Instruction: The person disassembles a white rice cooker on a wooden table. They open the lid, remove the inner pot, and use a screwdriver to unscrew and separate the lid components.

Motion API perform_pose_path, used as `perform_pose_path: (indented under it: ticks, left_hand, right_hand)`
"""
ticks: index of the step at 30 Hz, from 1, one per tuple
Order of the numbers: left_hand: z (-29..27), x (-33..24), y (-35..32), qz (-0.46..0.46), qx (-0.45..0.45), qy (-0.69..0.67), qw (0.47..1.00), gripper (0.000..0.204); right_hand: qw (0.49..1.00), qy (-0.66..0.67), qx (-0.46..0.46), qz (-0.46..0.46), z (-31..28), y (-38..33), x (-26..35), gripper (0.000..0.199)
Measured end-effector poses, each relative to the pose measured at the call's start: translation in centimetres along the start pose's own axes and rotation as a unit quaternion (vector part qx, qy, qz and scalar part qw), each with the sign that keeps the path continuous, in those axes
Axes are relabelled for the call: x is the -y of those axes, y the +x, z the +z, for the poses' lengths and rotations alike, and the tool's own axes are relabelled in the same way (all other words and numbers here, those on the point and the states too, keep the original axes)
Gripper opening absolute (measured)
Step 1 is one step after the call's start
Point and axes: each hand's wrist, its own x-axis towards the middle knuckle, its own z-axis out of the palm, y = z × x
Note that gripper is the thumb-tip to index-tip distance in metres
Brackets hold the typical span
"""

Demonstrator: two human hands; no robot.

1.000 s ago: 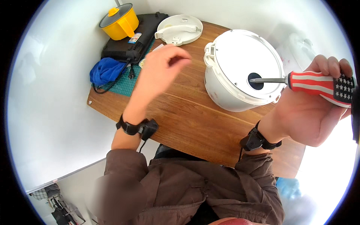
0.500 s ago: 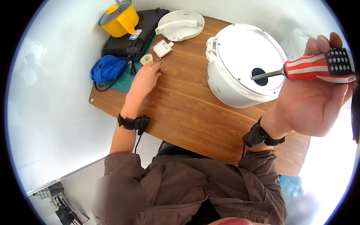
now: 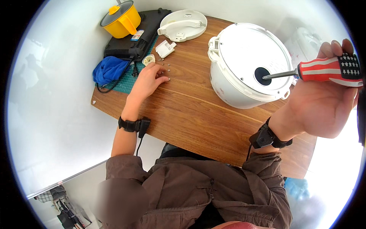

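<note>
My right hand (image 3: 318,108), palm turned up, grips a screwdriver (image 3: 329,70) with a red-and-white striped handle and a black end with white stars. Its metal shaft points left, and the tip appears over the dark round opening in the top of a white, drum-shaped appliance body (image 3: 228,82); contact cannot be told. Low over the table, my left hand (image 3: 146,81) has its thumb apart from the curled fingers. Beside those fingers lie several small screws (image 3: 169,70). A small cream round part (image 3: 148,59) sits just beyond the hand.
A white round cover (image 3: 187,36) and a small white plastic piece (image 3: 165,49) lie at the far side of the wooden table (image 3: 190,114). At far left, a yellow pot (image 3: 122,23) stands on a black appliance (image 3: 118,49), near a blue cloth (image 3: 109,71) and green mat (image 3: 124,87).
My left thumb has moved away from the fingers, uncovering more small screws. The right hand and screwdriver have shifted slightly to the right and down; the white body has moved slightly left.
</note>
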Motion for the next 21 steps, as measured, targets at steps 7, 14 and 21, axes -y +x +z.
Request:
perform_pose_path:
  ticks: [7,14,21]
  left_hand:
    - [0.3,-0.9,-1.1,-0.032,-0.012,-0.011,0.999,0.036]
    - [1.9,-0.6,-0.5,0.026,-0.038,-0.02,0.999,0.024]
    - [2.3,-0.6,-0.6,0.045,-0.057,-0.039,0.997,0.015]
  right_hand:
    - [1.0,-0.003,-0.011,0.0,-0.2,0.0,0.5,0.046]
    - [1.0,-0.003,-0.02,0.001,-0.1,0.2,1.1,0.049]
    - [0.996,0.018,-0.082,0.006,-0.4,1.4,3.5,0.05]
